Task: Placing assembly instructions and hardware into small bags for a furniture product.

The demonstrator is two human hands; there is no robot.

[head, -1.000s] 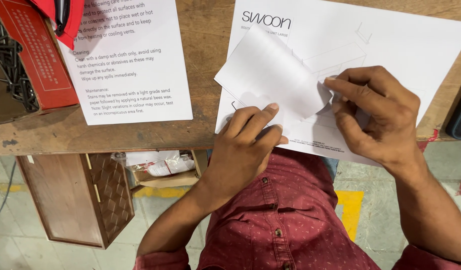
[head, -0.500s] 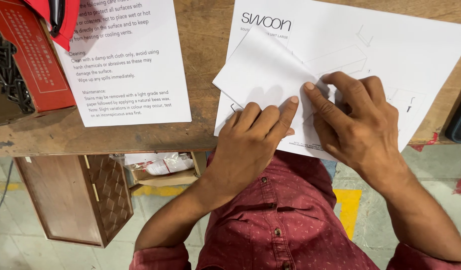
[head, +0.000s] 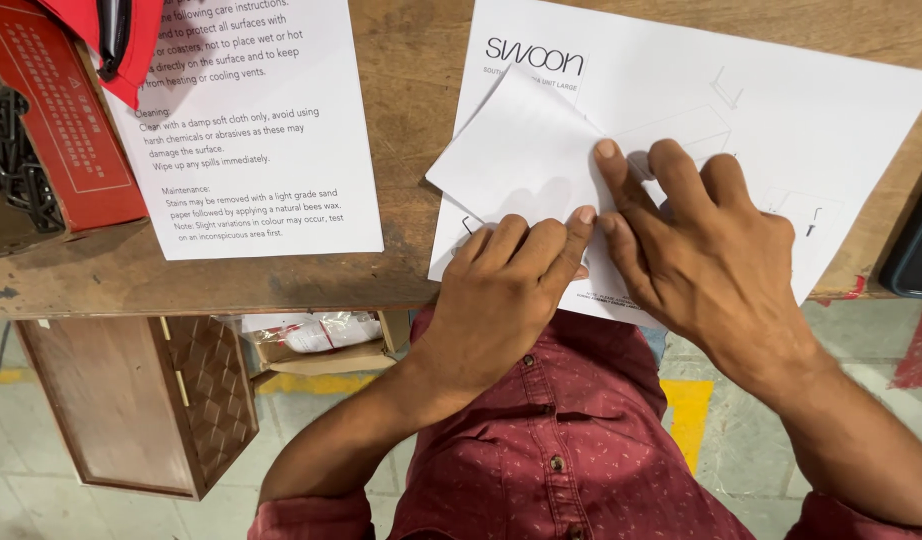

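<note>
Two sheets (head: 251, 120) on wooden table (head: 411, 120)

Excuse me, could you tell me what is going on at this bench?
A person in a red shirt presses both hands on a white sheet with a folded-over corner on a wooden table. The left hand holds the near edge; the right hand flattens the fold. Another printed sheet lies to the left.

A printed care sheet (head: 251, 130) is lying on the wooden surface (head: 411, 120) beside a red box (head: 66, 130) holding dark metal parts (head: 6, 150), a red-handled tool (head: 111, 40) is resting above it, and a wooden woven-front cabinet (head: 141, 410) is standing on the floor below.
</note>
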